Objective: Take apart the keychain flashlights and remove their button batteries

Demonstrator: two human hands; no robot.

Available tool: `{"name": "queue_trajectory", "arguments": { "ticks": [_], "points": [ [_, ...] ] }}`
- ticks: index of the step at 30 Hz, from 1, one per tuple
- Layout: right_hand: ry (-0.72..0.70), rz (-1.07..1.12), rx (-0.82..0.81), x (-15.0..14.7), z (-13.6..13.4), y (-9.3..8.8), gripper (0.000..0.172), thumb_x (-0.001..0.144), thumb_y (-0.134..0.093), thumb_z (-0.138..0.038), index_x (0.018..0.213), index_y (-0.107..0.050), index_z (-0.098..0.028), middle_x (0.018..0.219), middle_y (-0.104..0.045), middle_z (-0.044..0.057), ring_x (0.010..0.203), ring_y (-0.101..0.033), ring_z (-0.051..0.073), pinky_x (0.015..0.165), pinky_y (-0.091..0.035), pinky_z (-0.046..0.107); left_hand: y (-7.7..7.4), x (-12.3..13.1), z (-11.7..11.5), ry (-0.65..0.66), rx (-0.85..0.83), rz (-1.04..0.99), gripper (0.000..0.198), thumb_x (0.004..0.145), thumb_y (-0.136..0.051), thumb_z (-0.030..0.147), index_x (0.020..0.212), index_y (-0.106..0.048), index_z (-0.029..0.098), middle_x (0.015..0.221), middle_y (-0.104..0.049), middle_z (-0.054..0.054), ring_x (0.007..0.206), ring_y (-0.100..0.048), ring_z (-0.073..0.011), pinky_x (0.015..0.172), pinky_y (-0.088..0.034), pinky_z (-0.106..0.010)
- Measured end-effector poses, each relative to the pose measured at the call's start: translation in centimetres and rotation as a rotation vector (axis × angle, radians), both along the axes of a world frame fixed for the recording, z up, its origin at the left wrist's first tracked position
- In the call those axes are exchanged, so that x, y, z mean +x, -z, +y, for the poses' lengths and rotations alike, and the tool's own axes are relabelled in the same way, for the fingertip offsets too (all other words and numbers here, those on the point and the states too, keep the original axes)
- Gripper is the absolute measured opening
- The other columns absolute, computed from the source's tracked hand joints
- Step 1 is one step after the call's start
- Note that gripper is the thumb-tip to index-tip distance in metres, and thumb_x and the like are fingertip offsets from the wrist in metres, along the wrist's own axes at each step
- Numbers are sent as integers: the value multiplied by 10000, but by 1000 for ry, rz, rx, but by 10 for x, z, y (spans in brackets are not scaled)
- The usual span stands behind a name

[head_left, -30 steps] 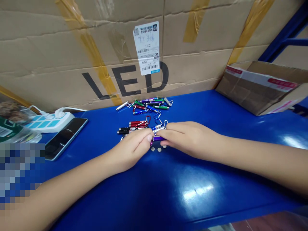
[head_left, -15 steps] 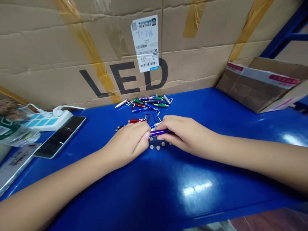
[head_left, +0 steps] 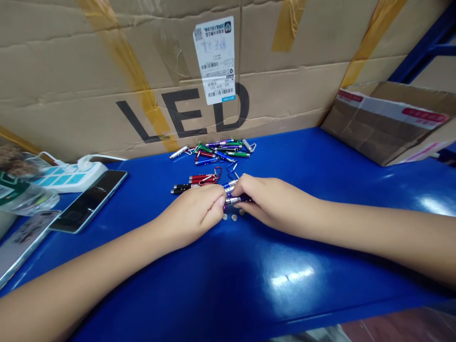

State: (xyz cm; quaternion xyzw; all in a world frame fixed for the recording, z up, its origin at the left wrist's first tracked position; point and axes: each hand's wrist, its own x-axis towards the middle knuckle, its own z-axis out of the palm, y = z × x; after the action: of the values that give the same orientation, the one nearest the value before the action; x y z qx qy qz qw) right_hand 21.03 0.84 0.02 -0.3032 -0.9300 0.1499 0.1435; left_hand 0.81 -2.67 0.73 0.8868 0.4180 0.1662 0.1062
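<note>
My left hand (head_left: 194,213) and my right hand (head_left: 270,199) meet over a blue shelf (head_left: 285,266), fingers pinched together. Between them is a small purple keychain flashlight (head_left: 233,200); my right hand grips its body, and my left fingertips pinch its near end. Three small button cells (head_left: 233,217) lie on the shelf just below the fingers. A few red and black flashlights (head_left: 194,183) lie behind my left hand. A pile of several coloured flashlights (head_left: 217,151) lies farther back by the carton.
A large carton marked LED (head_left: 178,71) stands behind. An open cardboard box (head_left: 388,123) sits at the right. At the left lie a phone (head_left: 89,199), a white power strip (head_left: 67,175), a plastic bottle (head_left: 21,190) and a second flat device (head_left: 21,242).
My right hand has turned and drawn the purple flashlight closer to my left fingertips, hiding more of its body. The view has shifted slightly; the piles have not moved.
</note>
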Motion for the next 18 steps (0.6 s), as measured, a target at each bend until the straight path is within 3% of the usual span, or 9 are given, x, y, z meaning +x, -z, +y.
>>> {"name": "queue_trajectory", "arguments": {
  "ticks": [4, 8, 13, 18],
  "points": [
    [12, 21, -22, 2, -3, -2, 162, 927, -504, -316, 984, -520, -164, 897, -652, 73, 772, -622, 217, 637, -446, 310, 1, 1, 0, -6, -13, 24, 267, 941, -276, 266, 714, -399, 198, 686, -534, -9, 612, -491, -151, 586, -363, -270],
    [-56, 1, -19, 6, 0, -5, 187, 948, -461, -315, 1001, -558, -164, 942, -630, 68, 826, -598, 205, 718, -458, 328, 1, -5, 2, 0, 47, 181, 281, 936, -297, 257, 706, -445, 191, 676, -563, -17, 626, -515, -170, 633, -372, -306],
    [-145, -135, 62, 12, 15, 8, 205, 962, -426, -242, 948, -600, -135, 936, -599, 90, 811, -555, 186, 754, -447, 327, 1, -21, 11, 46, 107, 423, 288, 935, -344, 271, 744, -540, 183, 746, -635, -37, 679, -567, -195, 667, -369, -334],
    [-225, -115, 172, 14, 26, 19, 236, 962, -437, -214, 925, -660, -144, 887, -580, 83, 802, -509, 185, 727, -410, 316, 5, -28, 18, 80, 211, 490, 316, 937, -368, 278, 727, -583, 178, 690, -623, -36, 650, -560, -185, 628, -341, -317]
  ]
}}
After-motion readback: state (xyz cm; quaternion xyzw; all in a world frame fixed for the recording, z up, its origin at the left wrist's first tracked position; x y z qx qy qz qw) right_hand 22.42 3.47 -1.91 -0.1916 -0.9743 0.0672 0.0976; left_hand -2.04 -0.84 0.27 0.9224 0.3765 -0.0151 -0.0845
